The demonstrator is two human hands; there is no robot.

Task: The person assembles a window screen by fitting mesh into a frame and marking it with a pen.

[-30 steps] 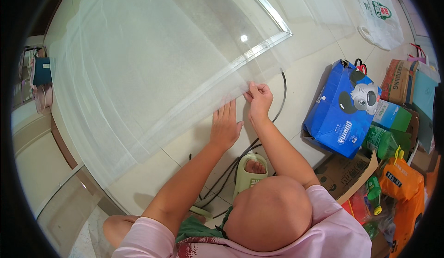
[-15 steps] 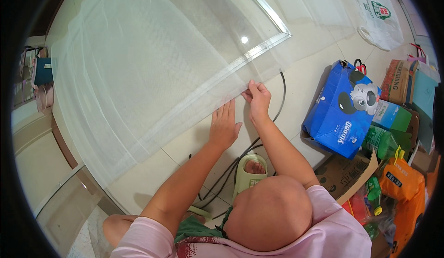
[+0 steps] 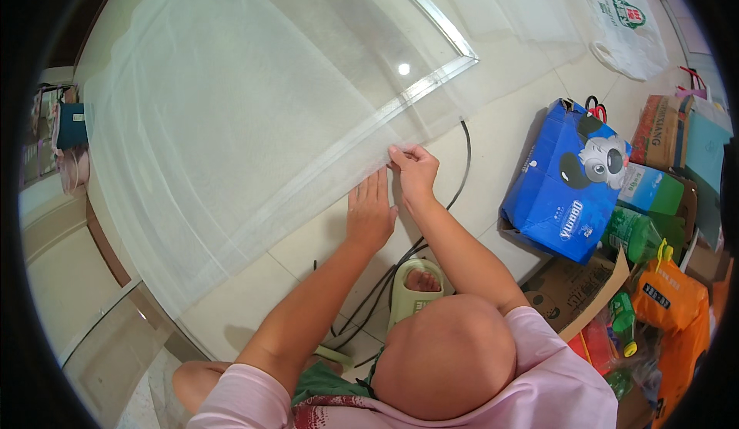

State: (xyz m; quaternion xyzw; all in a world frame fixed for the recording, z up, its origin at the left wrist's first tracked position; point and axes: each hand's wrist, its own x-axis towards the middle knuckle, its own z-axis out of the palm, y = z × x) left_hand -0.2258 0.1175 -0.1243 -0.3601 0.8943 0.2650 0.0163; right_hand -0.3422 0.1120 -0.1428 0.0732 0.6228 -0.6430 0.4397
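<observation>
Thin white mesh netting (image 3: pixel 208 121) lies spread over a silver metal frame (image 3: pixel 419 89) on the tiled floor. My left hand (image 3: pixel 371 212) rests flat at the netting's near edge, fingers stretched out side by side. Just to its right, my right hand (image 3: pixel 416 171) pinches the same edge of the netting between thumb and fingers. The frame's corner shows through the mesh, beyond my right hand. A thin black cord (image 3: pixel 468 156) curves along the floor from beside the netting toward my feet.
On the right stand a blue carton (image 3: pixel 562 183) and an open brown cardboard box (image 3: pixel 577 290), with bottles and an orange bag (image 3: pixel 668 298) around them. A white plastic bag (image 3: pixel 631 25) lies at the far right. My foot in a green slipper (image 3: pixel 416 294) is close below my hands.
My right hand has slid left and slightly nearer along the netting's edge, closer to my left hand. My left hand has barely moved.
</observation>
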